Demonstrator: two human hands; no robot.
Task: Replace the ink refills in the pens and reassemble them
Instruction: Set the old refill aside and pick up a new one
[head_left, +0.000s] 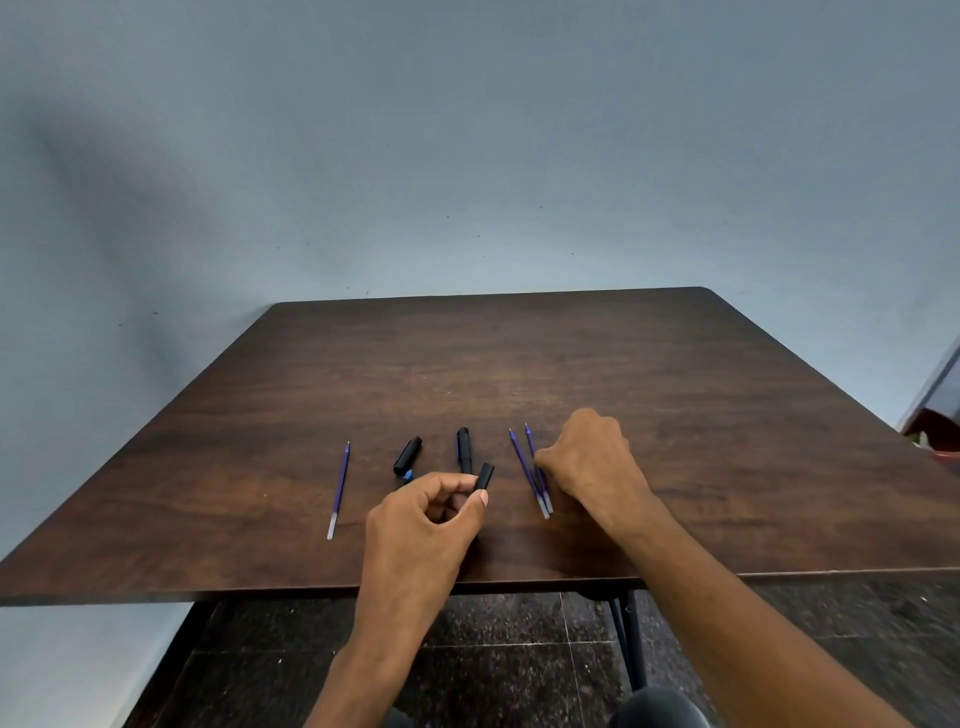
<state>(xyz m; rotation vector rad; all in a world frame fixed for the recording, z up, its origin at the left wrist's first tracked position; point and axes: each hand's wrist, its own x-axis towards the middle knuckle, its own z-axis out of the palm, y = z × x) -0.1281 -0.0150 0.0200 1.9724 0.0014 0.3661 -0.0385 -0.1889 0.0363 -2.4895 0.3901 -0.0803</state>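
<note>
Dark wood counter (519, 364): left hand (421, 525) pinches a black pen barrel (484, 477). Right hand (592, 457), fingers curled, touches two blue refills (535, 478); grip cannot be determined. Third refill (340, 488) lies apart, left.

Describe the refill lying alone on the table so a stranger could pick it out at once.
Start at the dark wooden table and look along its near edge, left of the left hand. There lies the lone refill, a thin purple stick with a pale clear end towards the person. Unlike the pair of refills by the right hand, it lies alone, left of the black pen parts.
</note>
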